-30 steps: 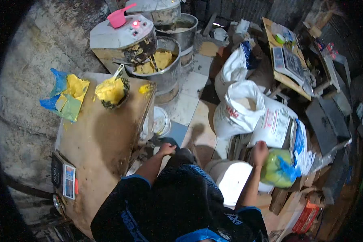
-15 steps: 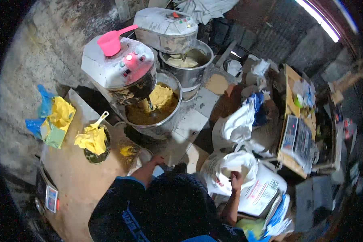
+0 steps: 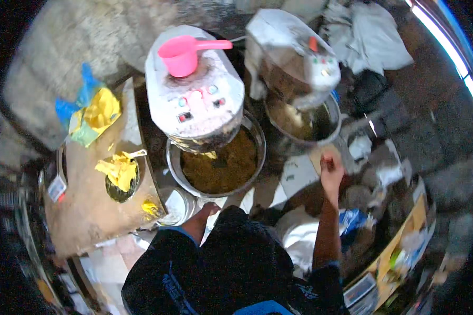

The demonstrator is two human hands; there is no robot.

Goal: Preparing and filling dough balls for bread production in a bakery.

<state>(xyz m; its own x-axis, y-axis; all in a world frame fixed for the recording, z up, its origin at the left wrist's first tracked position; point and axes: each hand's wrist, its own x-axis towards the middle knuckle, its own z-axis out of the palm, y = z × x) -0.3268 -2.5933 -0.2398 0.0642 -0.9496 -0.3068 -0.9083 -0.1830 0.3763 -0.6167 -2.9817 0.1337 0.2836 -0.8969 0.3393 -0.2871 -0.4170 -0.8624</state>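
From here, the round near bowl [image 3: 263, 152] sits just ahead of the left hand [image 3: 210, 208], the closer one, its fingers unclear; the right hand [image 3: 331, 172] curls loosely, farther right, and I can't tell if either holds anything.

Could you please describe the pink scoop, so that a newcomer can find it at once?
Start at the left white mixer, the nearer of the two. On its top, beyond the buttons, sits a scoop with a round cup and a straight handle pointing right. Its bright pink sets it apart from the white casing under it.
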